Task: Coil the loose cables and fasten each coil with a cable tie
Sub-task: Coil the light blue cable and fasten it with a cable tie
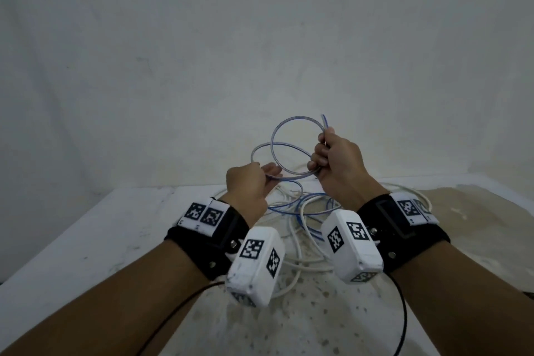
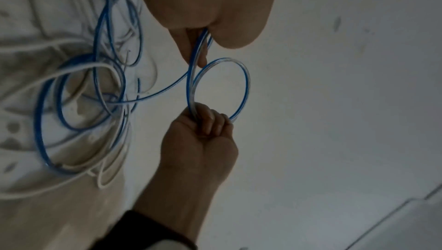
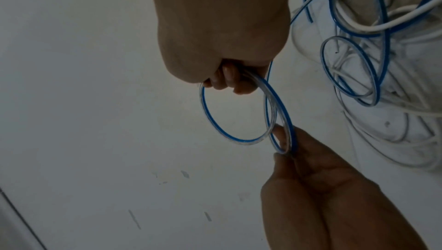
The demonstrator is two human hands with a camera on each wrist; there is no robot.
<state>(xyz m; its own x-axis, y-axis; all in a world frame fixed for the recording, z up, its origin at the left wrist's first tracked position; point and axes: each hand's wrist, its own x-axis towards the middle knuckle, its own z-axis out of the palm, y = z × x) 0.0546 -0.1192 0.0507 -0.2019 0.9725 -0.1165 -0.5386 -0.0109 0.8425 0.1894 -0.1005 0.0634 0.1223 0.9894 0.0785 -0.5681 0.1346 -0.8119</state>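
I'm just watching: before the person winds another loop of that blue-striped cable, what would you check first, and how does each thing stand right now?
1. Right hand grips the finished loops of the blue-striped cable: ok.
2. Left hand pinches the next loop, ready to feed it: ok.
3. Loops lie together: not ok, two loops sit offset in the wrist views.
4. Free cable end is secured: ok, it sticks up just past the right hand.
5. Remaining cable runs free of the white cables on the table: not ok, they overlap in one pile.
6. Cable tie within reach: cannot tell, none is visible.
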